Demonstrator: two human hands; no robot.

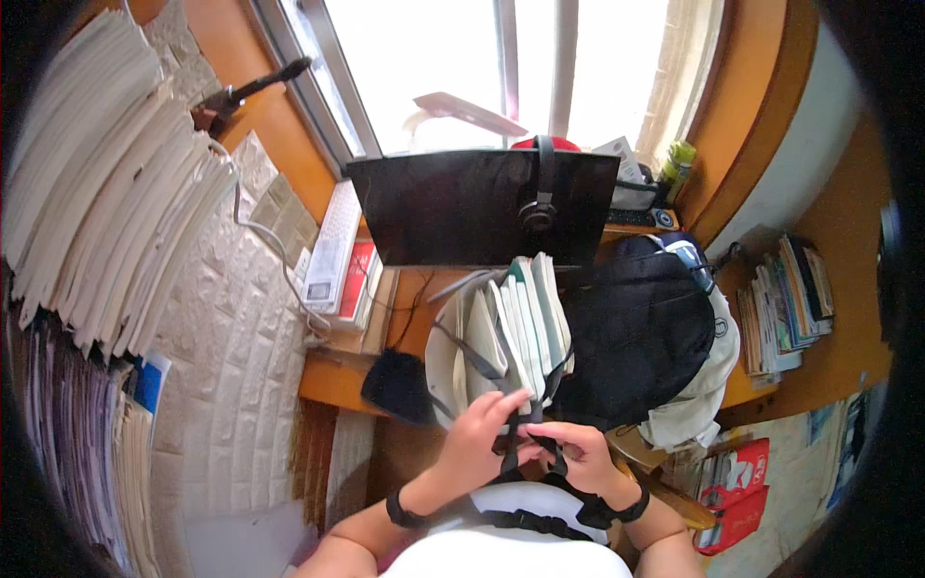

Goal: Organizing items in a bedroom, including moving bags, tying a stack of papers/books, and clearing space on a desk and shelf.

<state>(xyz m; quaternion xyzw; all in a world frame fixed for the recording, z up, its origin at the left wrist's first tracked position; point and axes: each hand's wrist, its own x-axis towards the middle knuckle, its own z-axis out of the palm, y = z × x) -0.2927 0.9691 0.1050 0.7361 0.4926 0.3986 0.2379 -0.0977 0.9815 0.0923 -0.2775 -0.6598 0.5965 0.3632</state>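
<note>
A pale bag point(442, 354) stands at the desk's front edge, packed with several upright books point(531, 325). Dark straps point(512, 441) run from it down towards my body. My left hand point(477, 442) holds one strap, with its index finger stretched out near the lower ends of the books. Close beside it, my right hand point(582, 456) pinches a dark strap between thumb and fingers. The two hands nearly meet in front of my chest. The bag's underside is hidden from view.
A black backpack point(636, 332) lies right of the bag. Behind stands a monitor point(462, 209) with headphones point(538, 209) hung over it. A boxed keyboard point(332, 253) and a dark cloth item point(397, 385) are at left. Tall paper stacks point(108, 180) rise far left; books point(784, 311) sit right.
</note>
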